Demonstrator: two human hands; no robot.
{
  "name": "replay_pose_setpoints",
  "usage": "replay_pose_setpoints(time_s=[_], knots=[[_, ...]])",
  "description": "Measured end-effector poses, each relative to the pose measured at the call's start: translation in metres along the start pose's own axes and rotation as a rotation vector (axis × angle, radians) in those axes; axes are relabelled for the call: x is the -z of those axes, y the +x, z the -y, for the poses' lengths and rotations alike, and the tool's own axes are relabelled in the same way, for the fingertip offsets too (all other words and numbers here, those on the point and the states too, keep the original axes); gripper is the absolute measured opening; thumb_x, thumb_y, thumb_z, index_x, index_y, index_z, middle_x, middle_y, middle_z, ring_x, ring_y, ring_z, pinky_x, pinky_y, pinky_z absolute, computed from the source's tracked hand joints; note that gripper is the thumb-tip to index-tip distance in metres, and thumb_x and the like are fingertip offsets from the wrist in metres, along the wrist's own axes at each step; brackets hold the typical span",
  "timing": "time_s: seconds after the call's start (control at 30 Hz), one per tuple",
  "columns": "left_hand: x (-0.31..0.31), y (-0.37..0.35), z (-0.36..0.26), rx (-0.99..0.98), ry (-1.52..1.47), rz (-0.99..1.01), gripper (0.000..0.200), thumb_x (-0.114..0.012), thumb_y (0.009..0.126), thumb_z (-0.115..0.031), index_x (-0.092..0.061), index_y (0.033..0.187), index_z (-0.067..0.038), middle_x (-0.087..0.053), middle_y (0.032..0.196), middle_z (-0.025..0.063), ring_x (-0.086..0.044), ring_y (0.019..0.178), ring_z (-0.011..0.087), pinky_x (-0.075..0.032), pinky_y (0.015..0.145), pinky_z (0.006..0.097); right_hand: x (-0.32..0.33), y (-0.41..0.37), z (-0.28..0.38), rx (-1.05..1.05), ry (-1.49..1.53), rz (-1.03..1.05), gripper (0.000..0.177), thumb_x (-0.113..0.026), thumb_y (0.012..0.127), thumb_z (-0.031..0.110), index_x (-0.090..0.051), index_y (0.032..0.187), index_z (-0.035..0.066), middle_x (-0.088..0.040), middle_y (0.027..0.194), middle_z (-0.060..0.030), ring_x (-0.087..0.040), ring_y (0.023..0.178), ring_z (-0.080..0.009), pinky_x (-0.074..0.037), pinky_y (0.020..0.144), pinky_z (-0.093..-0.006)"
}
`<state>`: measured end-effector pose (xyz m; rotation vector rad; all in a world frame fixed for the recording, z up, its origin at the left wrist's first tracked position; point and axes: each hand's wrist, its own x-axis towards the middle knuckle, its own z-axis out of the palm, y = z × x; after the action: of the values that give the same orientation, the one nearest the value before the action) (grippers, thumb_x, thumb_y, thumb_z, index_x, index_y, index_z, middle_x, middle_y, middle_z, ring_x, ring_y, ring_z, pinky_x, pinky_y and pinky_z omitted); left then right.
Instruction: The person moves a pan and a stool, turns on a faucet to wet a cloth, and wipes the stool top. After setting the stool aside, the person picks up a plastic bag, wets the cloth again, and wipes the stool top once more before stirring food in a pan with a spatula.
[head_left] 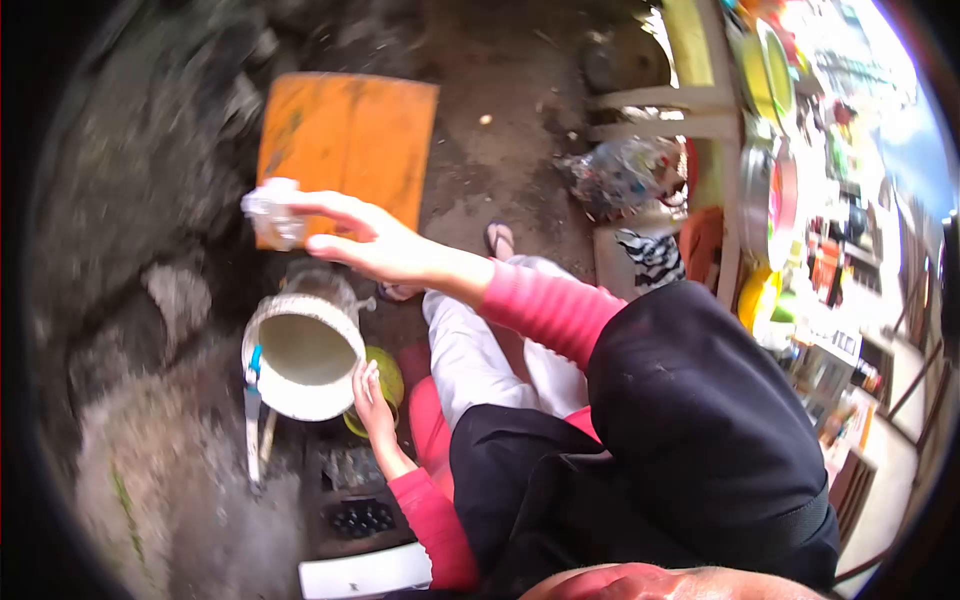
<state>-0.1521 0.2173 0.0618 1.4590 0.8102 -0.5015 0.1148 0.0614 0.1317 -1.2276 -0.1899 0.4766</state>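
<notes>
My right hand [365, 240] reaches out over the near edge of an orange wooden board [350, 150]. Its fingertips and thumb close on a crumpled, see-through plastic piece [275, 214], blurred by motion. My left hand [374, 402] lies at the side of a white bucket [305, 355], its fingers stretched out along the rim. The bucket's mouth faces up toward me, and its pale inside shows. Beside my left hand a yellow-green basin [384, 378] is partly hidden behind the hand and bucket.
A white pipe with a blue valve [254, 375] stands at the bucket's side. Rough rock [150, 200] runs along the left. A filled plastic bag [630, 178] sits by a wooden frame [715, 125]. Basins and goods crowd the right. A white slab [365, 573] lies low down.
</notes>
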Motion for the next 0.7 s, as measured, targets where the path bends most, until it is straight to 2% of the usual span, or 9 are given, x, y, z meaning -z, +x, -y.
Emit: replay_pose_setpoints(time_s=[0.07, 0.1, 0.2, 0.27, 0.47, 0.5, 0.57, 0.6, 0.7], knots=[[-0.029, 0.007, -0.001, -0.015, 0.057, 0.101, 0.038, -0.045, 0.096, -0.019, -0.041, 0.129, 0.0, -0.053, 0.121, 0.0164, -0.05, 0.113, 0.0223, -0.036, 0.099, 0.0326, 0.079, -0.056, 0.041, -0.149, -0.066, -0.15, 0.048, -0.059, 0.087, 0.021, -0.045, 0.132, 0.009, -0.045, 0.131, -0.0052, -0.043, 0.117, -0.0138, -0.039, 0.094, -0.0297], [-0.048, 0.011, -0.004, -0.02, 0.083, 0.151, 0.037, -0.045, 0.096, -0.018, -0.042, 0.129, 0.0, -0.055, 0.119, 0.0147, -0.05, 0.113, 0.0203, -0.035, 0.1, 0.0312, 0.121, -0.082, 0.047, -0.051, -0.195, -0.249, 0.049, -0.06, 0.085, 0.018, -0.047, 0.131, 0.008, -0.047, 0.129, -0.0053, -0.043, 0.118, -0.0144, -0.037, 0.095, -0.0298], [-0.1, 0.02, -0.01, -0.022, 0.234, 0.248, 0.037, -0.047, 0.096, -0.018, -0.043, 0.129, -0.002, -0.056, 0.119, 0.0119, -0.051, 0.111, 0.017, -0.036, 0.098, 0.029, 0.24, -0.174, 0.075, -0.116, -0.222, -0.58, 0.045, -0.059, 0.085, 0.017, -0.05, 0.127, 0.005, -0.048, 0.129, -0.0052, -0.041, 0.122, -0.015, -0.032, 0.1, -0.0297], [-0.136, 0.022, -0.009, -0.063, 0.319, 0.263, 0.037, -0.047, 0.095, -0.017, -0.044, 0.129, -0.003, -0.056, 0.119, 0.0113, -0.052, 0.108, 0.0166, -0.038, 0.094, 0.0278, 0.325, -0.233, 0.078, -0.082, -0.472, -0.758, 0.043, -0.057, 0.085, 0.014, -0.05, 0.126, 0.003, -0.049, 0.13, -0.0061, -0.041, 0.123, -0.016, -0.029, 0.103, -0.0301], [-0.234, 0.024, 0.017, -0.072, 0.453, 0.315, 0.036, -0.048, 0.093, -0.013, -0.045, 0.128, -0.004, -0.058, 0.118, 0.0132, -0.055, 0.105, 0.0179, -0.041, 0.091, 0.0291, 0.542, -0.377, 0.042, -0.172, -0.541, -1.228, 0.042, -0.06, 0.082, 0.014, -0.053, 0.122, 0.002, -0.054, 0.124, -0.0115, -0.049, 0.116, -0.0203, -0.036, 0.099, -0.0308], [-0.246, 0.022, 0.02, -0.063, 0.458, 0.308, 0.036, -0.048, 0.093, -0.013, -0.045, 0.128, -0.004, -0.058, 0.118, 0.0132, -0.055, 0.105, 0.0179, -0.041, 0.091, 0.0291, 0.585, -0.401, 0.018, -0.213, -0.707, -1.261, 0.042, -0.061, 0.082, 0.018, -0.055, 0.121, 0.004, -0.054, 0.125, -0.011, -0.049, 0.116, -0.0212, -0.036, 0.098, -0.0309], [-0.269, 0.013, 0.022, -0.065, 0.439, 0.357, 0.036, -0.048, 0.092, -0.011, -0.045, 0.127, -0.004, -0.057, 0.119, 0.014, -0.054, 0.107, 0.0191, -0.041, 0.093, 0.0305, 0.669, -0.444, -0.034, -0.619, -0.654, -1.218, 0.041, -0.062, 0.081, 0.022, -0.057, 0.119, 0.006, -0.054, 0.125, -0.0095, -0.05, 0.115, -0.0224, -0.036, 0.097, -0.0318], [-0.277, 0.008, 0.02, -0.067, 0.479, 0.378, 0.035, -0.046, 0.094, -0.01, -0.044, 0.128, -0.003, -0.056, 0.12, 0.0125, -0.052, 0.11, 0.0166, -0.039, 0.094, 0.0281, 0.665, -0.437, -0.036, -0.622, -0.653, -1.198, 0.041, -0.062, 0.081, 0.022, -0.057, 0.119, 0.006, -0.054, 0.125, -0.0095, -0.05, 0.115, -0.0224, -0.036, 0.097, -0.0318], [-0.281, -0.003, 0.025, -0.015, 0.378, 0.338, 0.036, -0.046, 0.093, -0.009, -0.044, 0.128, -0.003, -0.056, 0.12, 0.013, -0.052, 0.111, 0.0168, -0.039, 0.094, 0.0284, 0.615, -0.371, -0.014, -0.619, -0.496, -1.186, 0.037, -0.06, 0.084, 0.03, -0.06, 0.116, 0.011, -0.058, 0.112, -0.005, -0.054, 0.095, -0.0169, -0.041, 0.083, -0.0325]])
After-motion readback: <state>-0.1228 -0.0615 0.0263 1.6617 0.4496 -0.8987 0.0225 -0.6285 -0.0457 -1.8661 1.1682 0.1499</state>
